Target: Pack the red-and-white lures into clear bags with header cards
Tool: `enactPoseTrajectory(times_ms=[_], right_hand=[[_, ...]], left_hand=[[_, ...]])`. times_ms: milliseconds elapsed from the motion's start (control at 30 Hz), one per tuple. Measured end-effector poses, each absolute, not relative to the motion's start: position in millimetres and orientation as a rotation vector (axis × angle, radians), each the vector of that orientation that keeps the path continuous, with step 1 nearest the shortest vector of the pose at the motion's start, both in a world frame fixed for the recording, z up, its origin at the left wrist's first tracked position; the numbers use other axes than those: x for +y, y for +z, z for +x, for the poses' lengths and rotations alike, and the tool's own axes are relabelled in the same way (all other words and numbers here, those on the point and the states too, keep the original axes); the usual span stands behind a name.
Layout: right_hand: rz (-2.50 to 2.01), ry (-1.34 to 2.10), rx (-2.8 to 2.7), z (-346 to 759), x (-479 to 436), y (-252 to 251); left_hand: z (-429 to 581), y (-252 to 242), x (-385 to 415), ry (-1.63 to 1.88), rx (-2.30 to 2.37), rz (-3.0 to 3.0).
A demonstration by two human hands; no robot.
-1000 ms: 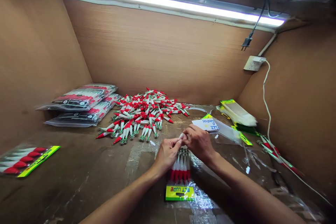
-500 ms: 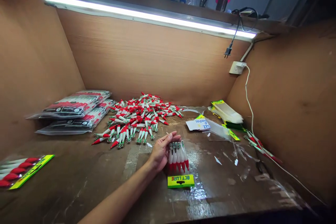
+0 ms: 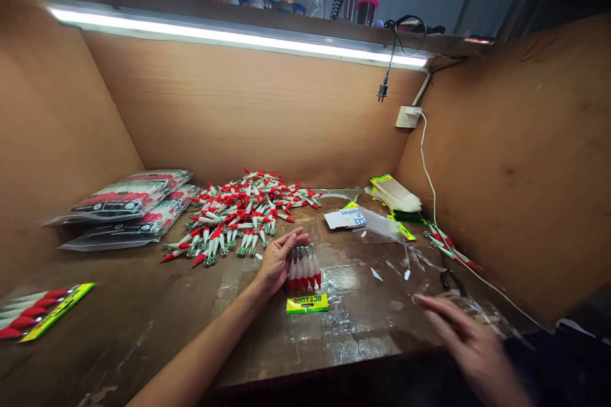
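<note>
Now, head view, left hand (image 3: 275, 262): fingers loosely grasp the lure pack (image 3: 302, 275) from its left.
Pack axis: on the workbench (image 3: 143, 324), pointing away from the person, yellow header card (image 3: 307, 303) nearest.
Right hand (image 3: 470, 343): well apart rightward, blurred; grasp cannot be told.

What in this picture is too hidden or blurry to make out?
Head view only.
Blurred by motion: right hand; its grip on the clear wrap unclear.
Cut by frame edge: far-left pack.
Partly under left hand: lure pack.
Too small: writing on paper note.

Glossy clear plastic lure pack (image 3: 305, 280), matt rough wood bench (image 3: 157, 318), shiny tape patch (image 3: 348, 337)
</note>
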State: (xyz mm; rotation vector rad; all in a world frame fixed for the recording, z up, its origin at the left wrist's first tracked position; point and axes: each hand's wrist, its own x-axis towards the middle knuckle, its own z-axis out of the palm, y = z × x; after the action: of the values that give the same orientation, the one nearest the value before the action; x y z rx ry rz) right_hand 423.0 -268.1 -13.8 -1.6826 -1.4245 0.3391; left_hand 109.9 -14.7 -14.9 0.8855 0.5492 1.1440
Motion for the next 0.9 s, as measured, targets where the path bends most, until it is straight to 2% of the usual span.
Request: enactPoseTrajectory(times_ms=[67, 167, 300, 733, 900], right_hand=[[-1.590, 0.625, -1.537, 381.5, -202.8, -8.1], [-1.417, 0.825, -1.630, 319.5, -115.6, -5.9], [-1.274, 1.120, -1.588, 284.9, -54.9, -17.1], [-1.164, 1.465, -1.494, 295.6, -49.3, -32.8], [-1.223, 1.341, -1.322, 303.2, -42.1, -31.5]], left_hand=[[110.5, -13.4, -17.5, 1.137, 0.557, 0.910], [111.7, -12.4, -20.8, 1.133, 0.571, 0.948], [107.2, -11.3, -17.8, 1.118, 0.598, 0.993], [81.9, -19.5, 0.5, 0.798, 0.798, 1.090], [82.0, -19.4, -1.7, 0.783, 0.825, 1.099]])
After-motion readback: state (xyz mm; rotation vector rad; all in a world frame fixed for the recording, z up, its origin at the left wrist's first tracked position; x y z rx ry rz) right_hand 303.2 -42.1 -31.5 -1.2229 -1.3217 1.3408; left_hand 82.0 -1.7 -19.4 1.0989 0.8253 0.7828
